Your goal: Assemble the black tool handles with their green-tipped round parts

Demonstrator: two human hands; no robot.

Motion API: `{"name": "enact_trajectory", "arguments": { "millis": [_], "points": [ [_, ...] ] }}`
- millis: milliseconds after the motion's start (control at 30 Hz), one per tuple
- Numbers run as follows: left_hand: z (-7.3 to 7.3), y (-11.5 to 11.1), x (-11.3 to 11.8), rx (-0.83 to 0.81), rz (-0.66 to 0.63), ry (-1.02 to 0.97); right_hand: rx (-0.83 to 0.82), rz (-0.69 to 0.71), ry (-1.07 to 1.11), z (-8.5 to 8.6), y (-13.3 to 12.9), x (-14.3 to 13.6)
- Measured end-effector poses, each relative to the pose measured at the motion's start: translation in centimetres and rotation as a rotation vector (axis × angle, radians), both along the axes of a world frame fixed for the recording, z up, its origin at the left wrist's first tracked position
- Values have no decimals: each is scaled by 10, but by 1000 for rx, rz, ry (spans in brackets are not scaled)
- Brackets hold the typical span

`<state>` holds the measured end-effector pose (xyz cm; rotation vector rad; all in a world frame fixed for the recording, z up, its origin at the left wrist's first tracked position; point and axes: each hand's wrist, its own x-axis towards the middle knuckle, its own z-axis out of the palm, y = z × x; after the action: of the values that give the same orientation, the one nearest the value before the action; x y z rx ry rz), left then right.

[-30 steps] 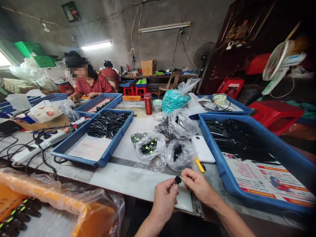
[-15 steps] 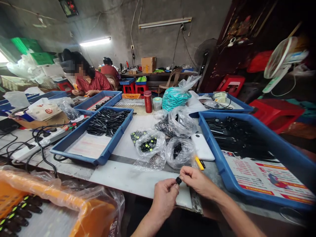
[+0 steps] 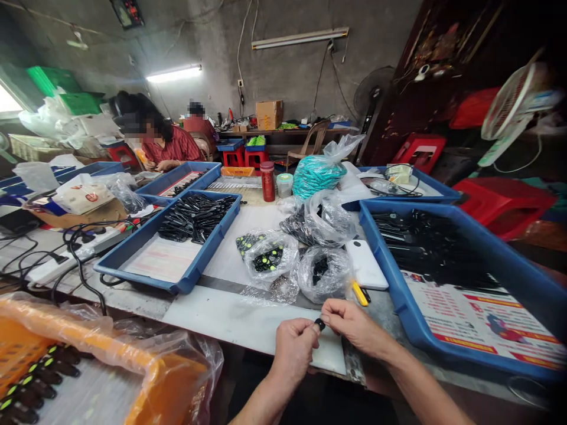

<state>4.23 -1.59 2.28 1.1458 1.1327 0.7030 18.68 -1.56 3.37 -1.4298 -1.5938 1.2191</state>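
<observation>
Between my two hands is a small black part [image 3: 319,324], too small to name more exactly. My left hand [image 3: 296,345] pinches it between thumb and forefinger. From the other side, my right hand [image 3: 349,321] has its thumb and fingertips closed at the part's edge. Both hands are over the front edge of a white board [image 3: 248,330]. Just beyond them lie an open plastic bag of black pieces [image 3: 321,274], a bag of black and yellow-green pieces [image 3: 270,257] and a clump of small metal bits [image 3: 283,288]. A yellow-handled cutter [image 3: 359,293] rests beside my right hand.
Blue trays of black parts stand left [image 3: 181,286] and right [image 3: 398,307]. An orange crate [image 3: 163,378] lined with plastic is at lower left. A white phone-like slab [image 3: 367,265], a red bottle [image 3: 267,183] and a teal-filled bag [image 3: 316,177] are farther back. A co-worker [image 3: 163,144] sits across.
My hands stay almost in place, still pinching the small black part, which has turned slightly. The whole view has shifted a little.
</observation>
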Motion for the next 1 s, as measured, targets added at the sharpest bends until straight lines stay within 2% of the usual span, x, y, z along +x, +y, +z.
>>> {"name": "enact_trajectory", "arguments": {
  "millis": [233,700,1000],
  "points": [
    [-3,3,1,-11,37,-20,-47,-43,158,-13,-6,0],
    [-1,2,4,29,91,-31,128,-151,42,-37,-12,-8],
    [-4,2,9,49,146,32,85,-232,106,-49,-9,-9]
  ]
}}
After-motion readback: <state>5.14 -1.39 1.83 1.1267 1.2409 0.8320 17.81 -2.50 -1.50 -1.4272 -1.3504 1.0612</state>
